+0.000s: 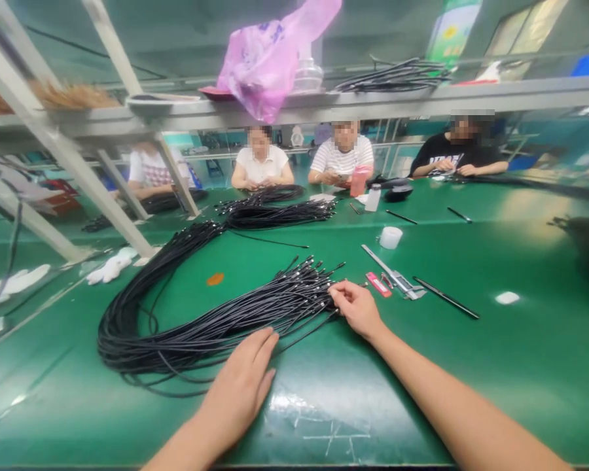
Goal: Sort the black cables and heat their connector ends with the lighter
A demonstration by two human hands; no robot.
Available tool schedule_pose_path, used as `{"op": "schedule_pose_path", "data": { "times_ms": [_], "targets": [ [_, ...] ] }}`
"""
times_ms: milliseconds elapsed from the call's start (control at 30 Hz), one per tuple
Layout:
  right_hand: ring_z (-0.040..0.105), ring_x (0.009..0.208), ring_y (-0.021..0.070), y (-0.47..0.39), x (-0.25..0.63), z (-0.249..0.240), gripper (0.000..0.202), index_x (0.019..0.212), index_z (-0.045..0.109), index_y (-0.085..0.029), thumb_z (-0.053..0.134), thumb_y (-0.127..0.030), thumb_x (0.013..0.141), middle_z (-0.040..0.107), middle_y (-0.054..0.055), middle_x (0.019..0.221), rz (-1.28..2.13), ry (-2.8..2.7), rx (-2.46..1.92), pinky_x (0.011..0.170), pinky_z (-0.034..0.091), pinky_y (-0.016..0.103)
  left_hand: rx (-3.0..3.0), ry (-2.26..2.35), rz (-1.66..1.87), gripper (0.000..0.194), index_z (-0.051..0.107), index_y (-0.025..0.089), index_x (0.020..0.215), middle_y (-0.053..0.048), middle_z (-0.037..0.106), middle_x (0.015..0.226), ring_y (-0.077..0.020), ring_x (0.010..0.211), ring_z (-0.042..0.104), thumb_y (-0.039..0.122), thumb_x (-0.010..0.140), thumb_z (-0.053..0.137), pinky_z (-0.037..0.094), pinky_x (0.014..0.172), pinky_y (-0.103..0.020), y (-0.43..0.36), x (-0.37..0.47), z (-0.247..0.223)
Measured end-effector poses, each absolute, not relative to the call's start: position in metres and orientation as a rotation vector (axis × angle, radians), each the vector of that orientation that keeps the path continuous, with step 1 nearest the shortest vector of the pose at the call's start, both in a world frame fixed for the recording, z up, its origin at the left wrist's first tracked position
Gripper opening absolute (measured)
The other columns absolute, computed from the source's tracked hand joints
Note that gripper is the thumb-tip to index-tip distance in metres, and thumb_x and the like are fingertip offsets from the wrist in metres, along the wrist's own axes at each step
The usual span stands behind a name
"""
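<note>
A thick bundle of black cables curves across the green table, its metal-tipped ends gathered near the middle. My left hand lies flat at the bundle's near edge, fingers extended and touching the cables. At the connector ends, my right hand has thumb and forefinger pinched together on a cable end. To its right are a pink-red small item, a caliper and a black pen-like rod.
More cable bundles lie farther back, near a white bottle and a white roll. White gloves are at left by the metal frame. Several people sit across the table beneath a shelf.
</note>
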State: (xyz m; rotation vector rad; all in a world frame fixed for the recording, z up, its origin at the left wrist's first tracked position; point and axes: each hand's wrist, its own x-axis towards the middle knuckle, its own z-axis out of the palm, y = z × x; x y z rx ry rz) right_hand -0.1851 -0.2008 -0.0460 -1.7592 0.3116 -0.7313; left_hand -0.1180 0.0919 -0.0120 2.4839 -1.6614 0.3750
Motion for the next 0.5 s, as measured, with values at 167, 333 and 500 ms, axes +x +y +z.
{"op": "schedule_pose_path", "data": {
  "times_ms": [167, 333, 500],
  "targets": [
    [0.052, 0.056, 0.0146, -0.214, -0.19, -0.036, 0.028, 0.081, 0.068, -0.018, 0.055, -0.042, 0.086, 0.061, 0.001, 0.064, -0.866, 0.351, -1.756, 0.054, 0.042, 0.025, 2.833, -1.683, 0.184, 0.046, 0.055, 0.01, 0.13, -0.017, 0.066, 0.112, -0.0299, 0.103, 0.065, 0.005, 0.087, 0.04, 0.053, 0.092, -0.046, 0.028, -0.107, 0.006],
    [0.053, 0.055, 0.0144, -0.223, -0.189, -0.034, 0.025, 0.08, 0.067, -0.018, 0.053, -0.037, 0.086, 0.061, 0.001, 0.063, -0.926, 0.388, -1.755, 0.054, 0.041, 0.025, 2.977, -1.728, 0.024, 0.038, 0.06, 0.01, 0.108, -0.015, 0.061, 0.1, -0.0255, 0.088, 0.065, -0.002, 0.08, 0.036, 0.052, 0.081, -0.037, 0.007, -0.11, 0.023],
    [0.053, 0.056, 0.0141, -0.221, -0.189, -0.035, 0.022, 0.079, 0.068, -0.019, 0.053, -0.034, 0.085, 0.061, 0.0, 0.064, -0.936, 0.373, -1.753, 0.056, 0.041, 0.025, 2.922, -1.572, -0.119, 0.016, 0.053, 0.016, 0.091, -0.01, 0.059, 0.092, -0.024, 0.082, 0.062, 0.012, 0.084, 0.039, 0.048, 0.077, -0.036, 0.003, -0.113, 0.023]
  ]
}}
